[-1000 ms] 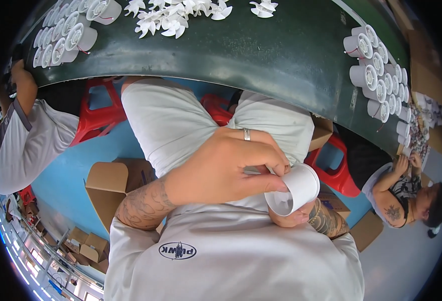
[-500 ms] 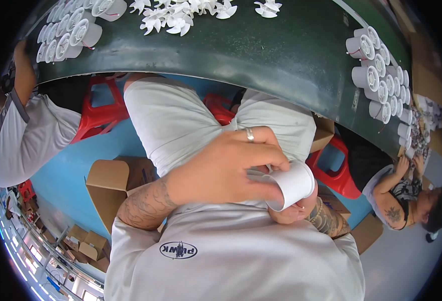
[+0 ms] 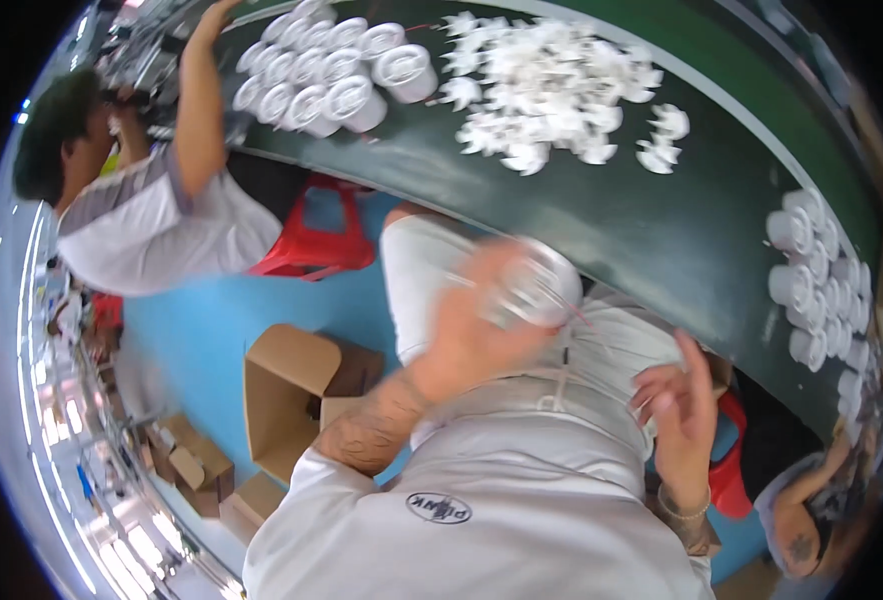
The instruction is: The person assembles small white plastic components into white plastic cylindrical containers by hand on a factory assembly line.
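My left hand (image 3: pixel 476 325) is closed around a white round fan housing (image 3: pixel 549 280), held above my lap near the table edge. Motion blurs both, but a spoked face and a thin reddish wire show on the housing. Off to the right, my right hand (image 3: pixel 679 405) is raised over my thigh, fingers apart and partly bent, with nothing in it. Beyond the housing, white fan blades (image 3: pixel 551 85) lie heaped on the dark green table (image 3: pixel 641 240). Rows of similar white housings (image 3: pixel 351 100) stand left of the heap.
More white housings (image 3: pixel 806 285) stand along the table's right end. A co-worker (image 3: pixel 171 215) reaches over the table at the left near a red stool (image 3: pixel 326 230); another person's arm (image 3: pixel 806 500) shows at the lower right. An open cardboard box (image 3: pixel 296 365) sits on the blue floor to my left.
The housing has gone from my right hand into my left and moved toward the table, its spoked face now showing. My right hand has let go and opened. The whole view has swung left.
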`<move>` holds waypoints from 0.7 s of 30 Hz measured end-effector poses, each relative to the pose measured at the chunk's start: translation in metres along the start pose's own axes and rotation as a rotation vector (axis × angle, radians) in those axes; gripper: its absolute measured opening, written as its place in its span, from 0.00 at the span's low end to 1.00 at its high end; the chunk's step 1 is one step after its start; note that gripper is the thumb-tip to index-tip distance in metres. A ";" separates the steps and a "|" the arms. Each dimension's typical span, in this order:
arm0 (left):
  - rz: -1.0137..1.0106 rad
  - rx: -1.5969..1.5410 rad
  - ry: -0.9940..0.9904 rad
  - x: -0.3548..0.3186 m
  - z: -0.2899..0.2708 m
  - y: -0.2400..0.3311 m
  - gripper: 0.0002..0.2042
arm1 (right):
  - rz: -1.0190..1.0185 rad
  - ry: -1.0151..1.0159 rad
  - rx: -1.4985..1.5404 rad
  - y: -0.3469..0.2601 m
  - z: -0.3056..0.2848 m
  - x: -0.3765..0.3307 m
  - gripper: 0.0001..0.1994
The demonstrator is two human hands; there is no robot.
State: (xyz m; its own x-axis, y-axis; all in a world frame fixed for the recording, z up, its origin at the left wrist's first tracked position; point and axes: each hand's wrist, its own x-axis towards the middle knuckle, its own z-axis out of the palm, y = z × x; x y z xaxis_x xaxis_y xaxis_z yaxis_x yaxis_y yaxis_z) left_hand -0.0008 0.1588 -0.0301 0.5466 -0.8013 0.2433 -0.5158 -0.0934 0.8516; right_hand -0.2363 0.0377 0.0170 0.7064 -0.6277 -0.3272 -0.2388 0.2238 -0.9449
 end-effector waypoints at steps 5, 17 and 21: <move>-0.128 0.105 0.691 0.052 -0.084 -0.106 0.30 | -0.340 0.801 -0.505 0.025 -0.077 0.026 0.22; 0.267 0.679 0.424 0.072 -0.025 -0.049 0.18 | -0.183 0.994 -0.915 0.048 -0.191 0.003 0.17; 0.456 0.631 0.195 0.103 0.051 0.011 0.18 | -0.163 1.050 -0.943 0.054 -0.206 -0.005 0.12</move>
State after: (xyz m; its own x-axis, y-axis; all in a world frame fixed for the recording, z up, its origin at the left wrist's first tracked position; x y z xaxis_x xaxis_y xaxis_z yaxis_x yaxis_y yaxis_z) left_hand 0.0161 0.0455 -0.0193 0.2672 -0.7289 0.6304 -0.9600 -0.1446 0.2398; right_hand -0.3900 -0.1002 -0.0341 0.0527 -0.9445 0.3244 -0.8466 -0.2145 -0.4871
